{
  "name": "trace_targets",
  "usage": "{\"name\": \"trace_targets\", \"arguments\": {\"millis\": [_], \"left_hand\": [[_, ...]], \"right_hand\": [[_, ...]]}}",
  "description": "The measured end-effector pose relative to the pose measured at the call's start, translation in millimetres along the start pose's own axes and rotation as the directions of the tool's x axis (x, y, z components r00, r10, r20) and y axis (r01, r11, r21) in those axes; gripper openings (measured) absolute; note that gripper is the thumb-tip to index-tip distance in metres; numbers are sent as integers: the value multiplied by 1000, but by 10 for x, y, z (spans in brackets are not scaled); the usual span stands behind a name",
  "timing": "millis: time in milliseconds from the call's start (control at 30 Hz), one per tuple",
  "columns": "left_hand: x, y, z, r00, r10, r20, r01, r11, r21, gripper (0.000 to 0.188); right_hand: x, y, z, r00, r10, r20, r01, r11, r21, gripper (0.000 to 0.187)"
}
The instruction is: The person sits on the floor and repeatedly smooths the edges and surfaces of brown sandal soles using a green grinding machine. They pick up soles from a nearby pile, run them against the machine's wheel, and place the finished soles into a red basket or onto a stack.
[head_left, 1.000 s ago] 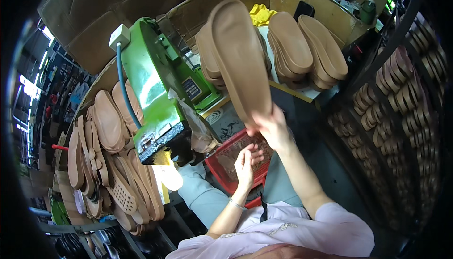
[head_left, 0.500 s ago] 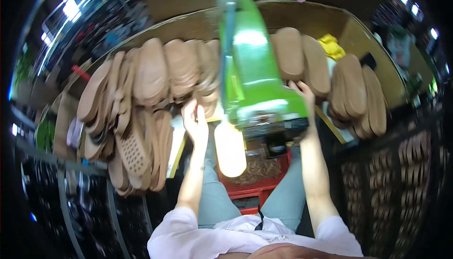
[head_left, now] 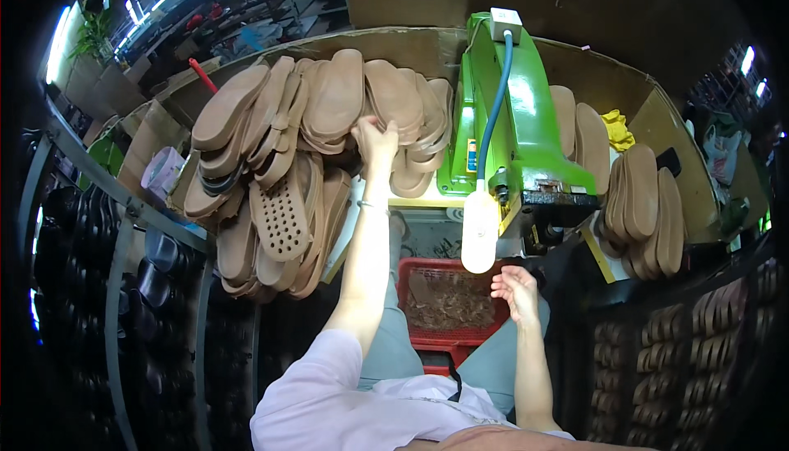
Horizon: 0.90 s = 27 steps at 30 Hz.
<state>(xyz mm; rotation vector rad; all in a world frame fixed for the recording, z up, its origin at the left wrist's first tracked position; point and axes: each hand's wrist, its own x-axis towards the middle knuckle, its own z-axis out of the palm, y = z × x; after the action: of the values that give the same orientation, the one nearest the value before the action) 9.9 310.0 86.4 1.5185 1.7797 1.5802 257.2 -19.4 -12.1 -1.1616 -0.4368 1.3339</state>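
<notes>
My left hand (head_left: 377, 145) reaches into the heaped tan shoe soles, its bent fingers closed at the lower end of one tan sole (head_left: 393, 96). The fingertips are partly hidden. My right hand (head_left: 518, 293) hovers beside the red basket (head_left: 454, 339), above my right thigh. Its fingers are loosely bent and apart, with nothing in them. Between the sole stacks stands a green machine (head_left: 534, 114) with a dark metal front. A lit white lamp (head_left: 480, 233) hangs before it on a blue flexible neck (head_left: 496, 106).
More soles pile up at left, among them a perforated sole (head_left: 281, 217). Other soles (head_left: 637, 196) and a yellow cloth (head_left: 617, 129) lie right of the machine. Cardboard walls (head_left: 403, 50) ring the bench. Metal racks (head_left: 115, 319) with dark footwear stand at left; sole-filled racks stand at right.
My left hand has moved forward to the upper soles. My right hand has drawn back from beside the machine to above my thigh. The whole view has shifted, so the machine appears further right.
</notes>
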Motion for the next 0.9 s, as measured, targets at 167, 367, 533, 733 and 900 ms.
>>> {"name": "trace_targets", "arguments": {"millis": [167,367,533,733,900], "left_hand": [[-161,496,-11,950,-252,185,271,959,-84,68],[187,441,150,978,-191,-79,184,979,-81,62],[193,418,3,537,-736,412,524,-93,-847,83],[450,212,-35,492,-789,369,358,-203,-911,66],[-88,605,27,596,-760,259,215,-160,-963,55]], "right_hand": [[-137,159,-68,999,34,35,-35,999,35,12],[-258,310,24,998,45,49,-49,995,86,11],[-362,410,-163,998,70,-10,-68,990,127,11],[-394,530,-105,993,119,1,-118,986,121,10],[-423,512,-153,995,100,-7,-97,983,157,13]]}}
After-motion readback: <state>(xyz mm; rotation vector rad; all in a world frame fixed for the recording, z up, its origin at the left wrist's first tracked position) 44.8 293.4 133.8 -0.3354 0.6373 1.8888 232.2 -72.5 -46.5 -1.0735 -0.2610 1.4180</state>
